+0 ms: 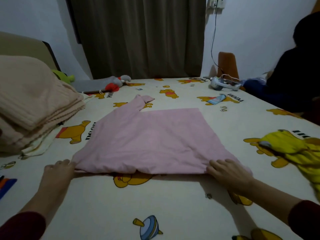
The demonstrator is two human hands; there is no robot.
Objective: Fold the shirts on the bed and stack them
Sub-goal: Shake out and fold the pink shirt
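Pink shirt (147, 141) lay flat on your bed (155, 201), your left hand (59, 170) and right hand (226, 172) each pinched a near corner, yellow shirt (294, 149) lay right.

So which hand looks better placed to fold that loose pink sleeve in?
Probably the left hand: it holds the pink shirt's near corner on the sleeve's side; the right hand would cross over.

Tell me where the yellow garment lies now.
In the head view, the yellow garment lies crumpled at the bed's right edge, right of the pink shirt.
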